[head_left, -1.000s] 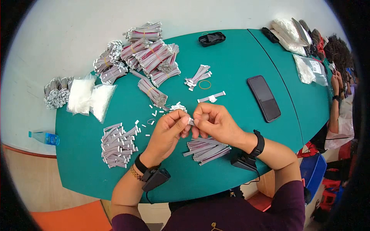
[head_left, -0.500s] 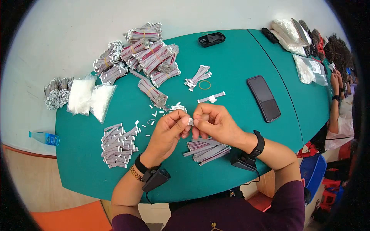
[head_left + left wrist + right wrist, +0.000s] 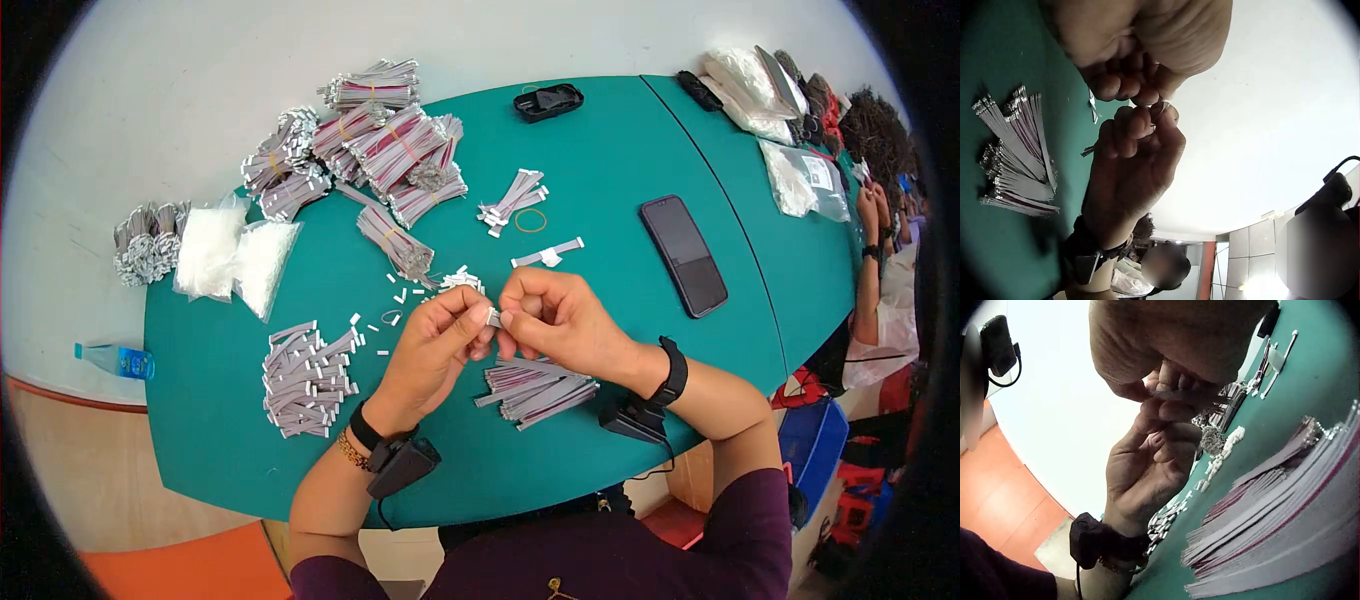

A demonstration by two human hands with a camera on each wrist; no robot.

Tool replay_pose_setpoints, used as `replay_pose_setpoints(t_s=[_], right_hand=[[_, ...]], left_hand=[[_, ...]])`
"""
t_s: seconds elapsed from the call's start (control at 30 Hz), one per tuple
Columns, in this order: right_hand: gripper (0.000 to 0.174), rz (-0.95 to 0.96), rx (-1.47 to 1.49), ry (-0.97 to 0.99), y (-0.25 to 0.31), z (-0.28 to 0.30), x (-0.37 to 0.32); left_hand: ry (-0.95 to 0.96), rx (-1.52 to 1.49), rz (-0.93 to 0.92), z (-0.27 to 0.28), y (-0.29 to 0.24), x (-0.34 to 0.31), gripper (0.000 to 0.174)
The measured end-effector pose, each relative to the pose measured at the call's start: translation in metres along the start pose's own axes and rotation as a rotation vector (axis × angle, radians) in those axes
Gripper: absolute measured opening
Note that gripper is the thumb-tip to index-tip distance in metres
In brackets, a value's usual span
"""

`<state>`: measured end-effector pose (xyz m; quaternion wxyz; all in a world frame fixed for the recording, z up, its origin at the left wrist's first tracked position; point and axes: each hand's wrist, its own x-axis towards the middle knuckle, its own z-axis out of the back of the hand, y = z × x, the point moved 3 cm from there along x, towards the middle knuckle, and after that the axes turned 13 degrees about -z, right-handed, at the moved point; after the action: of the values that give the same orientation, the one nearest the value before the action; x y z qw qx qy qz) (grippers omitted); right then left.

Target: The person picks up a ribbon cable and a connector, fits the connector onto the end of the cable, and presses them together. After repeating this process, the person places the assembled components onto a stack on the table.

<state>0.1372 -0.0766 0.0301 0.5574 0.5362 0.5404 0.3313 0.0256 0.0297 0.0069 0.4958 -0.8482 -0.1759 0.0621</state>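
Note:
In the head view, my left hand [image 3: 430,345] and right hand [image 3: 565,320] meet above the table with fingertips close together. Between them is a short grey ribbon cable [image 3: 495,318] with a white connector at its end. Left thumb and forefinger pinch the white end; the right thumb and forefinger pinch the grey cable beside it. Fingers hide most of the piece. Below the right hand lies a pile of grey ribbon cables [image 3: 535,392] with bare ends, seen also as a cable stack [image 3: 1272,506] in the right wrist view. Small white connector housings [image 3: 462,280] lie just beyond the fingertips.
Cables with white ends [image 3: 308,380] are heaped at left. Banded cable bundles [image 3: 395,145] and bags of white parts [image 3: 210,248] stand behind. A phone [image 3: 684,255] lies right, near a loose cable [image 3: 548,252] and a rubber band [image 3: 531,220]. A bottle [image 3: 115,359] is far left.

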Motion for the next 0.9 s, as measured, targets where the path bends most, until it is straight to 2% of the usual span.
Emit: replay_pose_setpoints(t_s=[0.4, 0.7, 0.83, 0.9], right_hand=[[0.005, 0.003, -0.001, -0.021, 0.0000, 0.0000, -0.0004], [0.010, 0.092, -0.084, -0.128, -0.0056, 0.0005, 0.0004], [0.010, 0.103, -0.154, -0.173, -0.0057, 0.0013, -0.0002], [0.010, 0.108, -0.091, -0.165, -0.0033, -0.0015, -0.0006]], left_hand=[[-0.015, 0.001, -0.007, -0.0021, -0.0024, 0.0000, 0.017], [-0.005, 0.232, -0.108, -0.0020, -0.0068, 0.0008, 0.017], [-0.023, 0.172, -0.082, -0.0031, -0.0056, 0.0004, 0.017], [-0.037, 0.080, -0.040, -0.0038, -0.0046, 0.0000, 0.017]])
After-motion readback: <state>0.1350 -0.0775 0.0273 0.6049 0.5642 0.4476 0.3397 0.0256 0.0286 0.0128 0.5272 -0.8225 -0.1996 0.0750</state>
